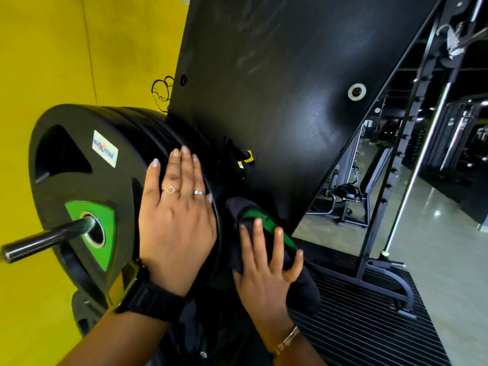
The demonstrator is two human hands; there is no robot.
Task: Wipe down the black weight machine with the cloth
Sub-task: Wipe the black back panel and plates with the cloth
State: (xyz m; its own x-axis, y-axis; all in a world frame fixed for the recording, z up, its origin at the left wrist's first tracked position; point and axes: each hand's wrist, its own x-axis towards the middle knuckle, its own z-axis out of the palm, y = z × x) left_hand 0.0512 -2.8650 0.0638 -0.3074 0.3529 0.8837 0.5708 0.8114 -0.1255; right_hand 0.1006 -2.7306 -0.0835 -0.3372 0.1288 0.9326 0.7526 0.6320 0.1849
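The black weight machine's large flat panel (277, 75) rises in the middle of the view, scuffed and dusty. Several black weight plates (79, 167) with a green hub hang on a steel peg (47, 239) at its left side. My left hand (177, 220) lies flat, fingers together, on the rim of the plates. My right hand (266, 276) presses a black cloth with a green patch (264, 223) against the panel's lower edge, fingers spread over it. Part of the cloth hangs below my palm.
A yellow wall (79, 48) is close on the left. A ribbed black floor mat (356, 326) lies lower right. A black rack frame (383, 207) with steel rods stands on the right, with a mirror or open gym floor (435, 247) behind it.
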